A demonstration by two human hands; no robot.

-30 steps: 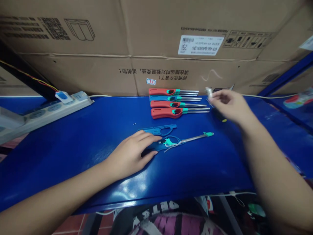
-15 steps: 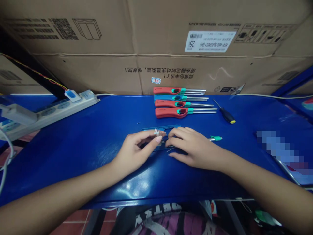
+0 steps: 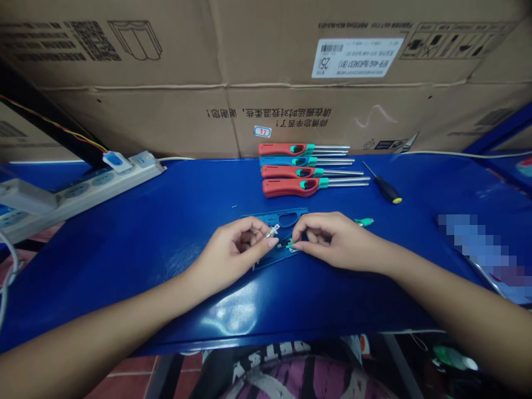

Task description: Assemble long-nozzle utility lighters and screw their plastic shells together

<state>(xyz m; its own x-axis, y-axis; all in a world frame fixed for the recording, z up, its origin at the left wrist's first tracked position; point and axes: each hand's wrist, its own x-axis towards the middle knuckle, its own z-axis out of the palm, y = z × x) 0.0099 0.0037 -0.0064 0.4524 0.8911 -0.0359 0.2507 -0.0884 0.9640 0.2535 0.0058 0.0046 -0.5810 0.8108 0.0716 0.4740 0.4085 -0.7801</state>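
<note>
In the head view, the person's left hand (image 3: 235, 249) pinches a small clear-and-metal part (image 3: 273, 231) between thumb and forefinger, the other fingers curled in; the grip near its end presumably leaves the tip exposed and easy to aim. That part is above an open blue casing half (image 3: 272, 259), which lies on the blue tabletop (image 3: 174, 302) between the hands, its inside upward, probably so that the pieces in it can be reached. The right hand (image 3: 332, 244) has its thumb and forefinger drawn close together at a green piece (image 3: 290, 244) in the casing; whether they clamp it or only touch it cannot be told, but they may be steadying it. Just behind lies the other blue half (image 3: 286, 217), and past the right hand a green tip (image 3: 364, 221) shows. Farther back, four lighters, three with red handles (image 3: 288, 188) and one with a blue handle (image 3: 276, 161), lie side by side with their metal rods to the right, seemingly lined up to keep them out of the working spot. A screwdriver (image 3: 387, 190) rests to their right, likely within the right hand's reach.
</note>
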